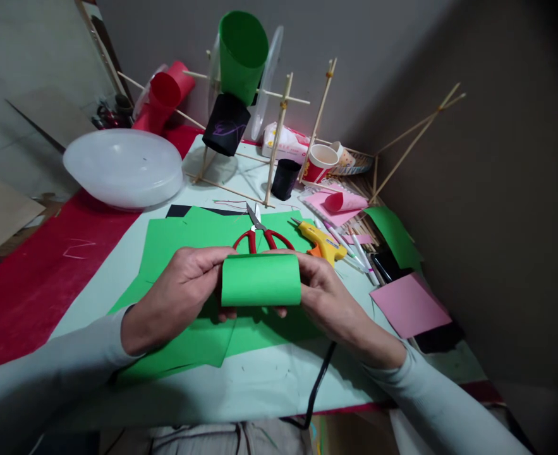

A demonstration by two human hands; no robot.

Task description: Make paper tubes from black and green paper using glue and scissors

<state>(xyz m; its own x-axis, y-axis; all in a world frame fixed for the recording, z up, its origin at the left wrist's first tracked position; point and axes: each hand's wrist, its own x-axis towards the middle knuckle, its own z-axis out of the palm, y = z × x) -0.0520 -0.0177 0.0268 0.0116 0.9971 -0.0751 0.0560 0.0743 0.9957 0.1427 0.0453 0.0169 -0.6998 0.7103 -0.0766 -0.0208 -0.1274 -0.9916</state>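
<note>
A rolled piece of green paper (261,282) lies sideways between my two hands, curved into a tube. My left hand (184,287) grips its left end, with the thumb along the top and fingertips showing beneath. At the opposite end, my right hand (328,294) closes round the roll, some fingers hidden behind or inside it. Below and behind the roll are flat green paper sheets (165,246). Red-handled scissors (254,230) rest just beyond the roll, blades partly spread. To their right lies a yellow glue gun (321,241).
A stick frame (279,139) carries a green paper tube (243,57) and a black one (226,124). White plastic lids (122,167) sit at left. Paper cups (320,163), markers (359,249) and pink paper (410,304) lie right. A black cord (320,385) hangs over the front edge.
</note>
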